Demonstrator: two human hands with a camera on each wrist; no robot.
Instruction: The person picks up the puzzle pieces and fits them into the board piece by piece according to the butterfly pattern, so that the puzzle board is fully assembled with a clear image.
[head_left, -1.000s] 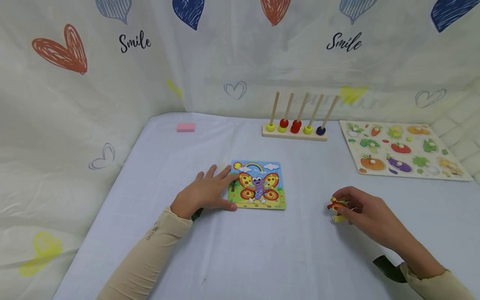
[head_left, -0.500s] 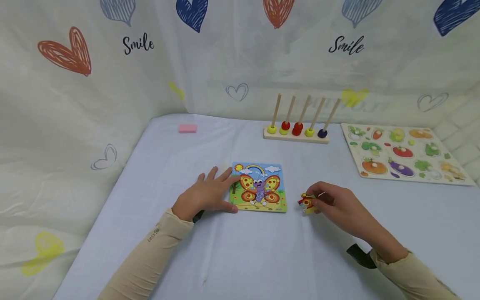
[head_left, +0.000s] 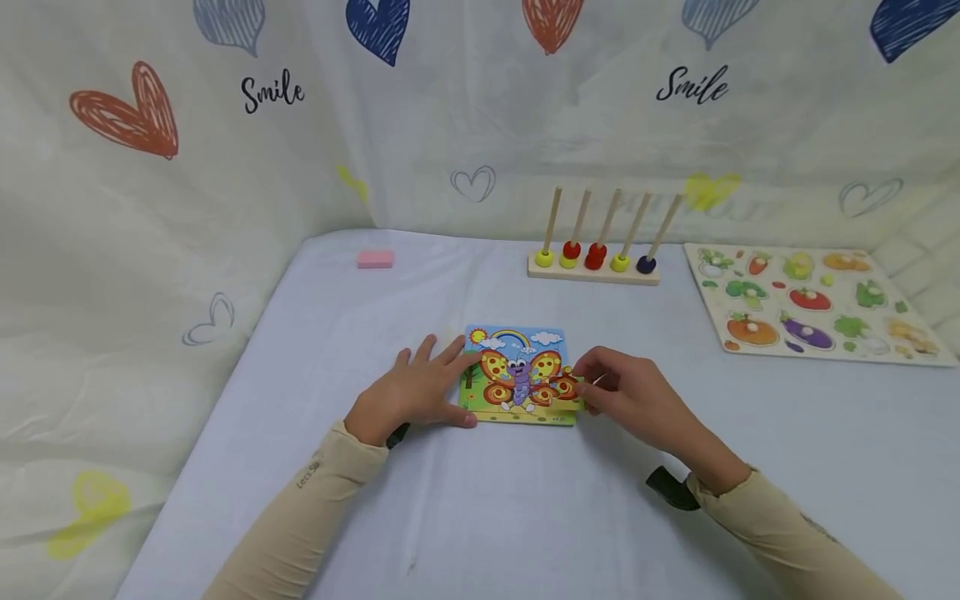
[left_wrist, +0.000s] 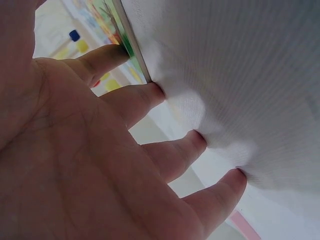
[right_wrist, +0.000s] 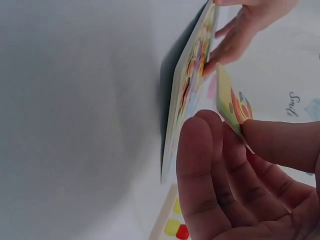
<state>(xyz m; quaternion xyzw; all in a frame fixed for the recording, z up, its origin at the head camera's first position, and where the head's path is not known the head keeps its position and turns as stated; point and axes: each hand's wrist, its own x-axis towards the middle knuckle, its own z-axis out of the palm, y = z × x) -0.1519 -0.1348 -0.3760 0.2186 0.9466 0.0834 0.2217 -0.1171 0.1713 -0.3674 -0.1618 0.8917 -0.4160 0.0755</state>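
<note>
A square butterfly puzzle board (head_left: 487,403) lies on the white cloth, its picture facing up. My left hand (head_left: 411,388) is spread at the board's left side. In the left wrist view, its index fingertip (left_wrist: 119,52) touches the board's edge, while several other fingertips press on the cloth. Between thumb and fingers, my right hand (head_left: 637,393) pinches a puzzle piece (right_wrist: 229,100) with a red and orange swirl on yellow-green. The piece is tilted and held above the board's lower right part, apart from it in the right wrist view. Part of the piece is hidden by the thumb.
Behind the board stands a wooden peg abacus (head_left: 592,273) with coloured beads on upright rods. A vegetable puzzle board (head_left: 768,292) lies at the back right, and a pink block (head_left: 375,259) at the back left. A printed curtain (head_left: 405,125) hangs behind the table.
My right hand has moved left with the puzzle piece, from the cloth at the right to over the board's lower right part. My left hand has stayed at the board's left side.
</note>
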